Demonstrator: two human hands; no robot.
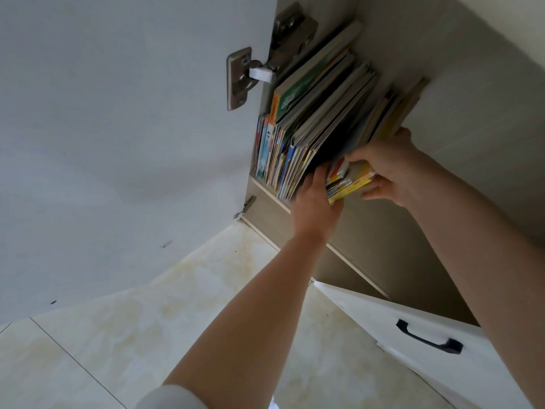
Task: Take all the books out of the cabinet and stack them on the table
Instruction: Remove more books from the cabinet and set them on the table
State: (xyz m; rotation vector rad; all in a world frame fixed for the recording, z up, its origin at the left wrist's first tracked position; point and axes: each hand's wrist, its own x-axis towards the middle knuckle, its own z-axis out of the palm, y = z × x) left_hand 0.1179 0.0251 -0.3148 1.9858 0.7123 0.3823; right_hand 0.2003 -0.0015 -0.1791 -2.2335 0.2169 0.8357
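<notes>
On the cabinet shelf [267, 188], near its front edge, a row of thin, colourful books [312, 113] stands leaning toward the hinge side, beside the open cabinet door [118, 143] with its metal hinge [244, 76]. At the right end of the row, a small bundle of books with yellow covers [349, 180] is gripped between both hands and tilted out past the shelf's front edge. The right hand [386, 169] curls over the bundle's top, with the thumb underneath. The left hand [314, 202] lies along the bundle's left side, its fingers reaching into the dark gap between the bundle and the leaning row; whether those fingers are curled cannot be told.

This looks like the taking-out step, with most books not yet removed. The next move probably calls for drawing the bundle clear while steadying the leaning row, which may slump into the gap.

Below, a white drawer front with a black handle [429, 339] stands ajar over a pale tiled floor [147, 320]. No table is in view.
</notes>
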